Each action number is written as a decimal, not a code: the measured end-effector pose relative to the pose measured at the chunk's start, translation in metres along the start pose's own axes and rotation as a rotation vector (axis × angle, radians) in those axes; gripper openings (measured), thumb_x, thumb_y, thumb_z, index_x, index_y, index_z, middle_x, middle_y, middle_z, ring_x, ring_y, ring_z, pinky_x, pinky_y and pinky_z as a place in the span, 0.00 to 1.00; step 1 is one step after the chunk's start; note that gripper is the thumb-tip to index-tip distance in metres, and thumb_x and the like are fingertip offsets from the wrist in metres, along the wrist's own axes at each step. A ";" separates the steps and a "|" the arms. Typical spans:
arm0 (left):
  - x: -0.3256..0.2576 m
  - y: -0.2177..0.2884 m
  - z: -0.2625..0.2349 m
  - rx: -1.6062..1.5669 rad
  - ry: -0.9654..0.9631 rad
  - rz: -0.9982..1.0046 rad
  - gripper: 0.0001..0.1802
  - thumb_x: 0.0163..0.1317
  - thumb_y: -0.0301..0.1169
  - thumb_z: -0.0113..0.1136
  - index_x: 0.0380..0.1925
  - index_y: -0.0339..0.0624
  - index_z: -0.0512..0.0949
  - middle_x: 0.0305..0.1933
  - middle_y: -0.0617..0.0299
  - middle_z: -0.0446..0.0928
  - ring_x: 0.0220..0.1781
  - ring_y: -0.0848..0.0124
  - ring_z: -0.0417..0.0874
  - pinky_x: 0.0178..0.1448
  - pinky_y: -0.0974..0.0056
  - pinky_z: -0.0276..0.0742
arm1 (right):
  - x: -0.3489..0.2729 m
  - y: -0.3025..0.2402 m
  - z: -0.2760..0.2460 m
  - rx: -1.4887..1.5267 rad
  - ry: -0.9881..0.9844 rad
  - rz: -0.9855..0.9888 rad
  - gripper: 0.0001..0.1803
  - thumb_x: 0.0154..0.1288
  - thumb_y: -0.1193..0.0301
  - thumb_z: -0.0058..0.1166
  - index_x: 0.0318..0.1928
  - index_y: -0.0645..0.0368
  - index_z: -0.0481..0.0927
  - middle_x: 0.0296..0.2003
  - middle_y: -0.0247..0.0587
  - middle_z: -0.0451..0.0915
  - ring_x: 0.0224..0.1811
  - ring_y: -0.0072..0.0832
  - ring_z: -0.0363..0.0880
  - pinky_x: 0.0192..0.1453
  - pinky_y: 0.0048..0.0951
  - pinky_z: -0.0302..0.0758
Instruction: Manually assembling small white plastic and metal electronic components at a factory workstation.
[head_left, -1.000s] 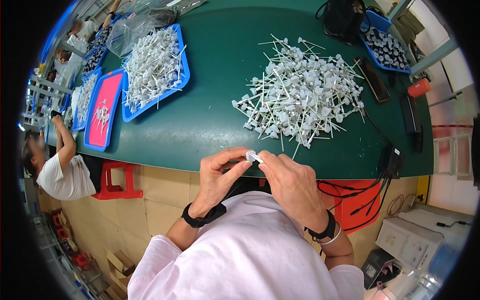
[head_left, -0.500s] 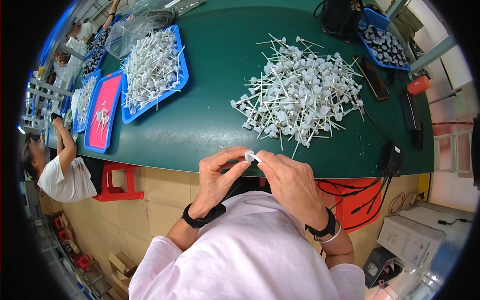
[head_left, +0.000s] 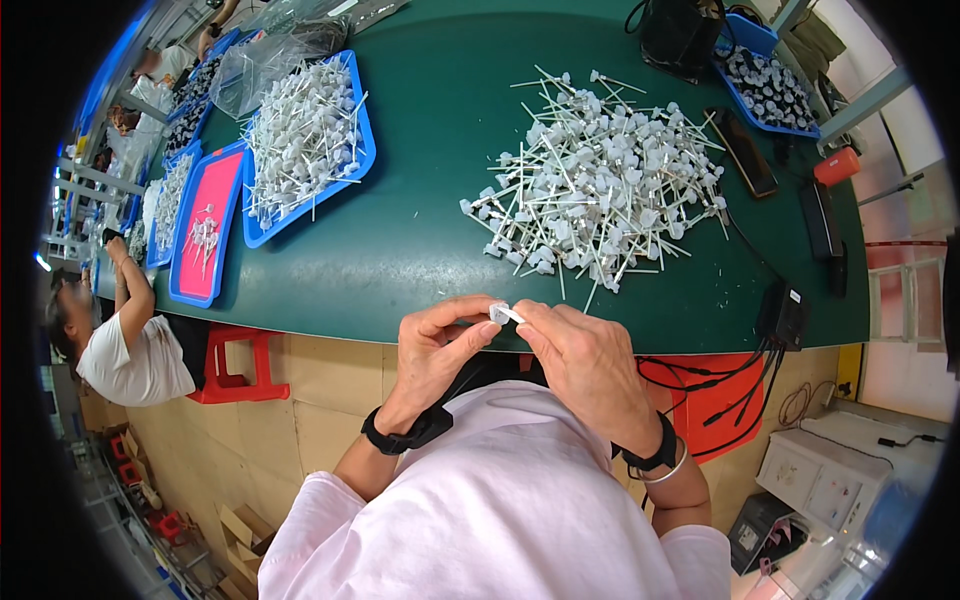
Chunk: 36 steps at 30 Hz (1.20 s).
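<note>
Green table [head_left: 420, 250] — hands pinching white part [head_left: 500, 313]

both hands at 6 o'clock, left hand [head_left: 436, 345] and right hand [head_left: 585, 360] pinching one small white part [head_left: 499, 313] together. white stick pile [head_left: 600, 190] at 1 o'clock on green table [head_left: 420, 240], blue tray [head_left: 305, 140] at 10 o'clock.

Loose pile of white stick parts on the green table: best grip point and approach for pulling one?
Probably the thin stem, not the blocky head. Pick a stick at the near fringe of the pile, where several stems poke out free over the bare green table, and come from the near edge, pinching across the stem. Mid-pile they cross and would likely snag. Both the left hand and right hand are pinching a small white piece.
</note>
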<state>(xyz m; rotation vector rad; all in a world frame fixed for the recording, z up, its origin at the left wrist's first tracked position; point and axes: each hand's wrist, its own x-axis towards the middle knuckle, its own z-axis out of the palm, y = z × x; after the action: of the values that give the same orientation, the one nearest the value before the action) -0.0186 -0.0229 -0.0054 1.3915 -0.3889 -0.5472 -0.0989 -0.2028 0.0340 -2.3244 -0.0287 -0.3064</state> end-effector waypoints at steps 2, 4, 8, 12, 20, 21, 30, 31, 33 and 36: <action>0.000 0.000 -0.001 0.010 -0.002 -0.016 0.13 0.63 0.21 0.64 0.47 0.32 0.82 0.48 0.54 0.83 0.43 0.72 0.84 0.45 0.70 0.82 | 0.000 0.001 0.000 -0.006 -0.005 -0.002 0.09 0.69 0.69 0.55 0.48 0.55 0.77 0.21 0.44 0.74 0.20 0.45 0.76 0.21 0.42 0.69; 0.000 0.000 -0.001 0.013 -0.004 -0.023 0.13 0.63 0.22 0.64 0.47 0.32 0.82 0.47 0.54 0.83 0.42 0.72 0.84 0.45 0.70 0.82 | 0.000 0.001 -0.001 -0.010 -0.009 -0.005 0.09 0.69 0.69 0.55 0.48 0.55 0.77 0.21 0.43 0.74 0.20 0.44 0.75 0.21 0.42 0.69; 0.000 0.002 0.000 0.011 -0.003 -0.028 0.13 0.63 0.22 0.64 0.48 0.32 0.82 0.47 0.54 0.83 0.42 0.72 0.84 0.45 0.70 0.82 | 0.000 0.001 -0.002 -0.013 -0.020 -0.007 0.09 0.68 0.69 0.55 0.48 0.55 0.77 0.21 0.43 0.74 0.20 0.44 0.75 0.21 0.42 0.68; -0.001 0.001 -0.001 0.022 -0.006 -0.042 0.13 0.63 0.22 0.64 0.48 0.32 0.82 0.47 0.54 0.83 0.42 0.72 0.84 0.45 0.70 0.82 | 0.000 0.001 -0.003 -0.016 -0.021 -0.017 0.09 0.68 0.69 0.56 0.47 0.55 0.77 0.21 0.43 0.74 0.20 0.43 0.76 0.22 0.41 0.69; -0.001 0.004 0.001 0.028 -0.003 -0.010 0.13 0.61 0.20 0.65 0.47 0.32 0.82 0.48 0.55 0.82 0.44 0.74 0.83 0.46 0.71 0.81 | 0.001 0.006 -0.002 0.130 -0.005 -0.019 0.08 0.68 0.70 0.56 0.46 0.57 0.78 0.22 0.47 0.76 0.23 0.45 0.78 0.24 0.43 0.69; -0.001 0.006 0.001 0.030 -0.005 -0.010 0.13 0.61 0.19 0.65 0.47 0.32 0.82 0.48 0.55 0.82 0.44 0.73 0.82 0.46 0.71 0.81 | 0.002 0.007 -0.002 0.180 0.000 -0.014 0.08 0.68 0.70 0.56 0.45 0.58 0.79 0.22 0.48 0.76 0.23 0.45 0.78 0.24 0.42 0.68; 0.001 0.009 0.002 0.054 -0.047 0.023 0.14 0.60 0.15 0.62 0.47 0.30 0.81 0.50 0.51 0.81 0.52 0.67 0.81 0.55 0.65 0.79 | 0.007 0.019 -0.009 0.576 -0.264 0.277 0.11 0.71 0.68 0.54 0.46 0.61 0.83 0.21 0.46 0.75 0.19 0.27 0.66 0.27 0.31 0.66; 0.001 0.009 0.002 0.069 -0.053 0.035 0.14 0.60 0.15 0.62 0.47 0.30 0.82 0.50 0.51 0.81 0.52 0.67 0.81 0.55 0.65 0.79 | 0.008 0.020 -0.010 0.574 -0.289 0.287 0.11 0.71 0.68 0.53 0.46 0.61 0.83 0.21 0.45 0.74 0.20 0.25 0.65 0.27 0.30 0.66; 0.001 0.011 0.002 0.099 -0.066 0.057 0.14 0.59 0.15 0.63 0.46 0.30 0.82 0.50 0.51 0.81 0.52 0.67 0.81 0.56 0.65 0.79 | 0.011 0.021 -0.013 0.568 -0.339 0.307 0.12 0.71 0.68 0.53 0.47 0.61 0.83 0.20 0.43 0.72 0.21 0.22 0.65 0.27 0.29 0.65; 0.001 0.011 0.002 0.116 -0.064 0.052 0.14 0.59 0.15 0.63 0.46 0.31 0.82 0.50 0.51 0.81 0.53 0.66 0.81 0.57 0.64 0.78 | 0.015 0.023 -0.016 0.520 -0.376 0.278 0.12 0.71 0.67 0.53 0.47 0.61 0.83 0.20 0.42 0.70 0.21 0.22 0.64 0.27 0.29 0.65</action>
<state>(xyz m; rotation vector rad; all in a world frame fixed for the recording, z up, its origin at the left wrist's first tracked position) -0.0172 -0.0239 0.0059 1.4734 -0.5140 -0.5346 -0.0852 -0.2315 0.0318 -1.8073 0.0267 0.2552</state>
